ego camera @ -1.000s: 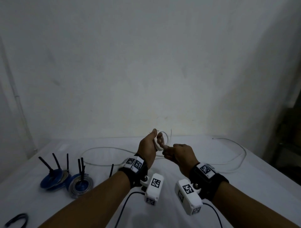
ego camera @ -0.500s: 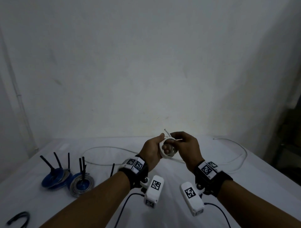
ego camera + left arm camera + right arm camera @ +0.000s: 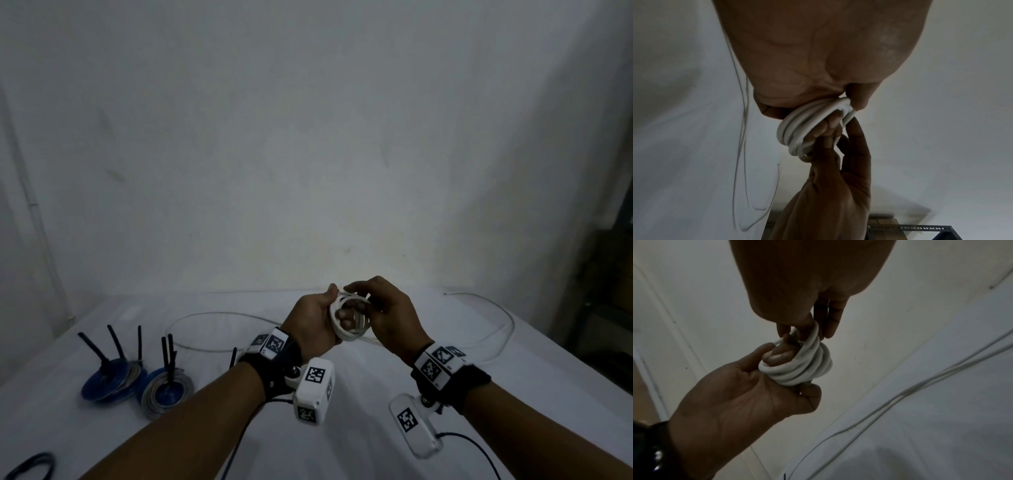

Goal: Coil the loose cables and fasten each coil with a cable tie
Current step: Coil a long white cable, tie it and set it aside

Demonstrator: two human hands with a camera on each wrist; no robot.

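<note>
- We read no words anywhere; only black-and-white square markers show on the wrist bands (image 3: 274, 343).
- Our left hand (image 3: 313, 320) grips the white coil (image 3: 349, 320), its fingers curled through the loops and thumb on top.
- Our right hand (image 3: 388, 317) pinches the coil's far side with its fingertips (image 3: 805, 324).
- The coil is held above the surface (image 3: 376, 445), its loose cable (image 3: 493, 308) trailing there.
- Two tied coils (image 3: 137, 383) lie at left.
</note>
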